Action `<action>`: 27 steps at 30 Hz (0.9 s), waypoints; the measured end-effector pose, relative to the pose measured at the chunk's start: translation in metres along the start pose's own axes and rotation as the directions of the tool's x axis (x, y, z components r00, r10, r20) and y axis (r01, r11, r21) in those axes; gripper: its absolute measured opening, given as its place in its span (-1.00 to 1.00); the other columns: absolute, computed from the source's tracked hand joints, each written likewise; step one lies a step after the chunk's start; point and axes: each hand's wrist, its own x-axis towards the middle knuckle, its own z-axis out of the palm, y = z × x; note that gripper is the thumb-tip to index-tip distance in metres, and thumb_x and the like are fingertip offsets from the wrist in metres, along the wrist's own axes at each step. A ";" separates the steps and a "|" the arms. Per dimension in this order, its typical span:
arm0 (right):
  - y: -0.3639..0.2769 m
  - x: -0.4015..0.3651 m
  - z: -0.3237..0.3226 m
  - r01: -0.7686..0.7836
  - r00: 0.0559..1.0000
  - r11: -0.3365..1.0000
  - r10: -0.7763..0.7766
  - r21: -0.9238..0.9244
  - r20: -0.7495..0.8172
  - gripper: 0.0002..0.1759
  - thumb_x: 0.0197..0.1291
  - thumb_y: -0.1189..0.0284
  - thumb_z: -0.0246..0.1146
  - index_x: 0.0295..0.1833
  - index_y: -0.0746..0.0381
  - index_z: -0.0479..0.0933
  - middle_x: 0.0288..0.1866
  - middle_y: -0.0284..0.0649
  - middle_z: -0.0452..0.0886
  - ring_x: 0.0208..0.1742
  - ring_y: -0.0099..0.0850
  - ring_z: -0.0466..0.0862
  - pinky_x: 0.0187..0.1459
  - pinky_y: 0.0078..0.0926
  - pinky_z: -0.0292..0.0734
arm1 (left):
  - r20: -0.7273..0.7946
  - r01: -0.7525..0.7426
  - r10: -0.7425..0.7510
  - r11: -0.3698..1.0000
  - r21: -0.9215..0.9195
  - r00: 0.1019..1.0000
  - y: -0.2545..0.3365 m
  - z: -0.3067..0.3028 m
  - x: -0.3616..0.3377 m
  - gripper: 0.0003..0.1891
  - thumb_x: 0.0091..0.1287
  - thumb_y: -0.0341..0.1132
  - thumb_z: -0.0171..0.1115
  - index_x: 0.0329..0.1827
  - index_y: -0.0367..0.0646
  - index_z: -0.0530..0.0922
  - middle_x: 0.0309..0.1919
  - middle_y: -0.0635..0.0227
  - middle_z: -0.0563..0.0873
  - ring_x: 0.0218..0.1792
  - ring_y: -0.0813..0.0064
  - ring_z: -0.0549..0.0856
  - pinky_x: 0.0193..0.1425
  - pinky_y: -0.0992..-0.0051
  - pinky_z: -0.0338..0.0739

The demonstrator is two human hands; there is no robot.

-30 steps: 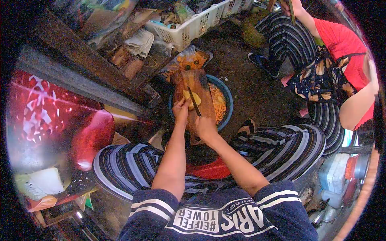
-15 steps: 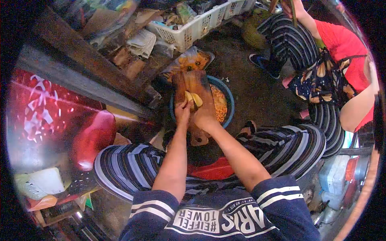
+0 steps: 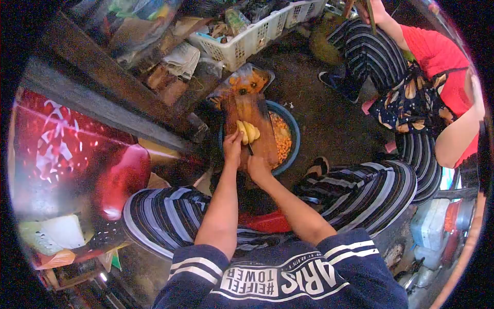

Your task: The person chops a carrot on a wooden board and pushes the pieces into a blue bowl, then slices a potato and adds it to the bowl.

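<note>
At six o'clock on the wooden board (image 3: 261,114), the right hand (image 3: 259,167) grips what looks like a knife (image 3: 250,149), mostly hidden, while the left hand (image 3: 234,148) at eight o'clock pinches yellow slices (image 3: 248,132) mid-board, orange chunks (image 3: 282,147) fill a blue basin (image 3: 295,141) toward three, and a white crate (image 3: 237,54) stands beyond at twelve.

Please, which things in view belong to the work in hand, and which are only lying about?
In use:
- knife in the right hand
- yellow pieces at the left hand
- wooden board
- blue basin with orange bits

Apparently just lying about:
- white crate
- pale folded sheets
</note>
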 end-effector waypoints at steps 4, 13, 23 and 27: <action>0.004 -0.025 -0.012 -0.119 0.992 0.985 0.112 0.127 0.058 -0.58 0.21 0.31 -0.07 -0.43 0.43 0.53 -0.43 0.19 0.54 -0.36 0.08 0.57 -0.30 -0.07 0.47 | -0.029 -0.021 0.022 0.999 0.043 0.999 -0.001 0.001 -0.004 -0.66 0.14 -0.28 0.25 -0.08 -0.32 0.56 -0.12 0.29 0.47 -0.07 0.47 0.47 0.04 0.52 0.33; -0.018 -0.026 -0.066 -0.033 0.998 0.987 0.041 0.155 -0.045 -0.53 0.23 0.28 -0.09 -0.47 0.44 0.54 -0.55 0.18 0.53 -0.45 0.10 0.57 -0.35 -0.06 0.49 | -0.028 0.020 -0.023 0.995 -0.099 0.999 0.005 0.003 -0.008 -0.65 0.12 -0.28 0.28 -0.07 -0.30 0.56 -0.12 0.33 0.44 -0.07 0.50 0.47 0.00 0.54 0.36; -0.026 -0.023 -0.075 -0.135 0.990 0.978 0.129 0.156 0.052 -0.52 0.24 0.28 -0.09 -0.47 0.45 0.54 -0.51 0.20 0.53 -0.39 0.08 0.58 -0.30 -0.06 0.49 | -0.078 -0.041 0.049 0.994 0.098 0.996 0.023 0.006 -0.016 -0.65 0.11 -0.30 0.29 -0.10 -0.35 0.56 -0.19 0.30 0.50 -0.10 0.46 0.50 -0.01 0.55 0.37; -0.028 -0.020 -0.081 -0.117 0.992 0.981 0.107 0.157 0.068 -0.54 0.23 0.30 -0.08 -0.46 0.46 0.54 -0.50 0.21 0.53 -0.38 0.08 0.59 -0.29 -0.06 0.49 | -0.080 -0.010 0.017 0.996 0.091 0.997 0.021 0.006 -0.017 -0.65 0.10 -0.30 0.29 -0.10 -0.33 0.56 -0.17 0.31 0.50 -0.10 0.47 0.50 -0.02 0.55 0.38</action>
